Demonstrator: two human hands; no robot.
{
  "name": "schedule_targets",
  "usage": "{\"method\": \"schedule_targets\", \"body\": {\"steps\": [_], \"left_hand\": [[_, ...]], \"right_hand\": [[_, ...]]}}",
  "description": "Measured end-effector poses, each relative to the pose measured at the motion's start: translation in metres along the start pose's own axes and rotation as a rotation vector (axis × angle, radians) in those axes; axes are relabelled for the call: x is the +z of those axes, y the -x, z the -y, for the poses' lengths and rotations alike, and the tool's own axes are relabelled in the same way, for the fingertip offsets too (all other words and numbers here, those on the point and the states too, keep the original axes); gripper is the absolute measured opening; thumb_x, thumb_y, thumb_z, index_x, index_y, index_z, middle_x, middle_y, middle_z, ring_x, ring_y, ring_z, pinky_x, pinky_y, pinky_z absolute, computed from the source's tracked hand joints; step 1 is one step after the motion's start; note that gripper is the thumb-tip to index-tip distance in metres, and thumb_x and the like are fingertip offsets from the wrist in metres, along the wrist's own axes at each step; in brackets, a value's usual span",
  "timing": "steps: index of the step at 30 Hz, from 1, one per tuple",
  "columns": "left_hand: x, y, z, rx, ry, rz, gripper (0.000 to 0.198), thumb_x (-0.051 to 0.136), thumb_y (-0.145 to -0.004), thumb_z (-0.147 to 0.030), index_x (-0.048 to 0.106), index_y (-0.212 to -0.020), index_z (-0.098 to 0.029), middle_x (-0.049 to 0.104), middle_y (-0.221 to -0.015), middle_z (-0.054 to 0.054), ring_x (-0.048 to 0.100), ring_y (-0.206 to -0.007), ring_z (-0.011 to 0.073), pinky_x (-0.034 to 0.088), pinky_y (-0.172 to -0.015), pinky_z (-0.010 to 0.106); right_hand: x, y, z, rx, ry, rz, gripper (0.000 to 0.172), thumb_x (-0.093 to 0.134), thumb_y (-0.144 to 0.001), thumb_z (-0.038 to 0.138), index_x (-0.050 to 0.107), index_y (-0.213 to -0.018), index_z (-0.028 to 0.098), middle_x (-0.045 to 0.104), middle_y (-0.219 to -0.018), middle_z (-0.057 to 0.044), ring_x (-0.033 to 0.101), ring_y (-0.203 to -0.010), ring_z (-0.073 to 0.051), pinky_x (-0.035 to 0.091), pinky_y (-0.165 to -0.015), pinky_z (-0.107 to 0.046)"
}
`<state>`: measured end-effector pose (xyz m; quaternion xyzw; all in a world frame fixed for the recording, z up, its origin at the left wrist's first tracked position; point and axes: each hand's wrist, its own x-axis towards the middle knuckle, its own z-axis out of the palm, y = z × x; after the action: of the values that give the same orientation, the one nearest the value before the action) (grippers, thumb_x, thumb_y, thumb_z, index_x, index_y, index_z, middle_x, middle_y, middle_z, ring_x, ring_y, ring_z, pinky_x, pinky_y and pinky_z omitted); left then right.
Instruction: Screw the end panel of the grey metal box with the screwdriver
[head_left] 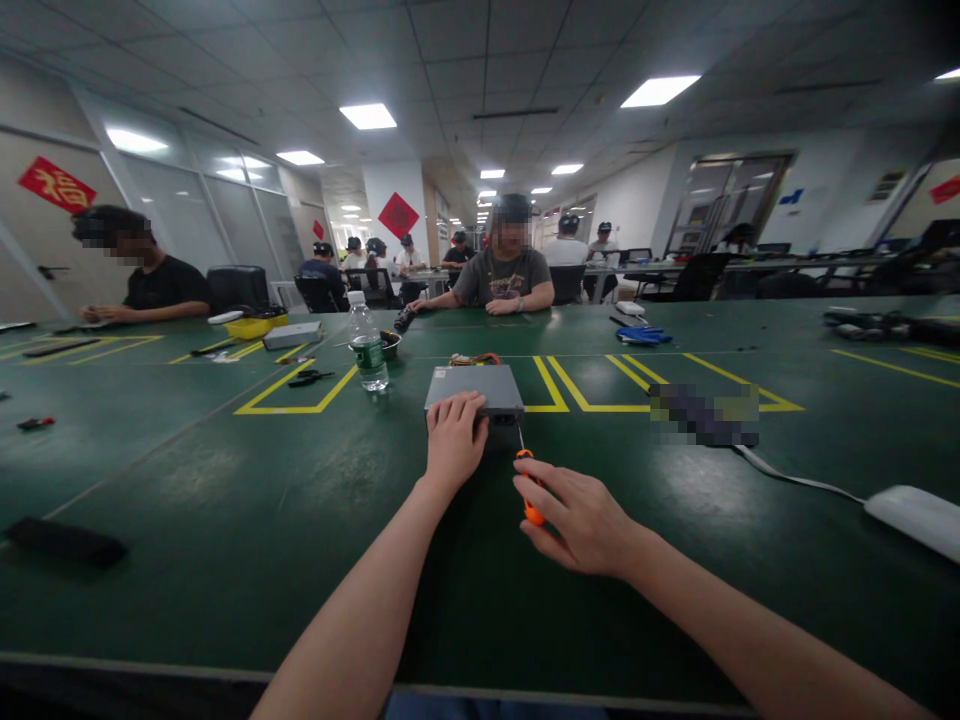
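Note:
A grey metal computer power supply [480, 385] lies flat on the green table [315, 580], with a bundle of coloured wires [476, 359] at its far side. My left hand [455, 430] rests over its near left edge, fingers closed on the casing. In my right hand [574, 510] is a screwdriver [531, 500] with an orange and black handle, held between thumb and fingers. Its shaft points away from me, and the tip is at the near right corner of the casing. Whether the tip sits in a screw is too small to tell.
Left of the power supply stand a water bottle [367, 345] and a dark bowl [390, 345]. Pliers [309, 378] lie farther left. A black block [66, 541] is at the near left. To the right are a blurred dark object [705, 414] and a white cable [795, 473]. A person [510, 270] sits opposite.

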<state>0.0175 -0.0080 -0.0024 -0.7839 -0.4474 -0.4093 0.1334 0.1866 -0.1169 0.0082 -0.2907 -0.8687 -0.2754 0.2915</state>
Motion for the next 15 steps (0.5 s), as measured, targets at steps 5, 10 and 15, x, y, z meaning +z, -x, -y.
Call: {"method": "schedule_targets", "body": {"steps": [5,10,15], "left_hand": [[-0.0001,0.0001,-0.0001,-0.004,0.003,0.002,0.026,0.047,-0.084,-0.024,0.052,-0.11,-0.025,0.056,-0.119,0.003,0.046,-0.112,0.0208,0.028,-0.098,0.039],[-0.0001,0.0001,-0.0003,-0.006,0.007,-0.009,0.026,0.048,-0.084,-0.024,0.052,-0.109,-0.026,0.056,-0.119,0.002,0.046,-0.112,0.0199,0.028,-0.098,0.038],[0.0,0.0002,-0.0005,-0.009,0.016,-0.009,0.026,0.048,-0.084,-0.023,0.052,-0.11,-0.026,0.057,-0.119,0.002,0.046,-0.111,0.0204,0.028,-0.097,0.039]], "right_hand": [[0.0022,-0.001,-0.0006,-0.019,0.018,-0.06,0.027,0.051,-0.084,0.036,0.054,-0.099,0.013,0.061,-0.101,-0.015,0.061,-0.082,-0.019,0.049,-0.066,-0.031],[0.0048,0.0027,-0.0023,0.012,-0.024,-0.138,0.01,0.055,-0.081,0.024,0.051,-0.076,0.016,0.063,-0.093,-0.011,0.06,-0.068,-0.014,0.048,-0.058,-0.025],[-0.0013,-0.0013,0.0011,-0.006,0.006,-0.037,0.026,0.047,-0.086,0.032,0.052,-0.104,0.013,0.059,-0.101,-0.016,0.061,-0.084,-0.02,0.051,-0.064,-0.028]]}}
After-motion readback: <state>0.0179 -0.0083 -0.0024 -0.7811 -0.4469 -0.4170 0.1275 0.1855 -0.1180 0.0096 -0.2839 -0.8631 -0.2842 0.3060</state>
